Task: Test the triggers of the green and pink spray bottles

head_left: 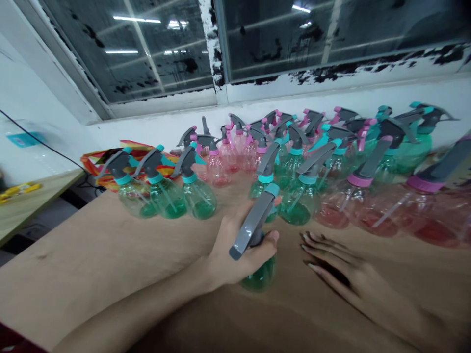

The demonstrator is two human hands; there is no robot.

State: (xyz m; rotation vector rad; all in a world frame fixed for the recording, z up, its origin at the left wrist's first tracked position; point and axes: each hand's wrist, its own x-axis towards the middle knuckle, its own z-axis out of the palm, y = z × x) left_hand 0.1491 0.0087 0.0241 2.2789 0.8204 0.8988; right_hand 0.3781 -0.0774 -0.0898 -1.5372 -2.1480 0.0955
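My left hand is wrapped round a green spray bottle with a grey trigger head and teal collar, standing on the wooden table. My right hand lies flat on the table just to the right of it, fingers stretched out and holding nothing. Behind both hands stand several more spray bottles: green ones with teal collars to the left and centre, pink ones with pink collars to the right.
The bottles crowd the table's far side up to a white wall under a window. A striped orange bag lies at the back left. A second table with yellow items stands at left, across a gap.
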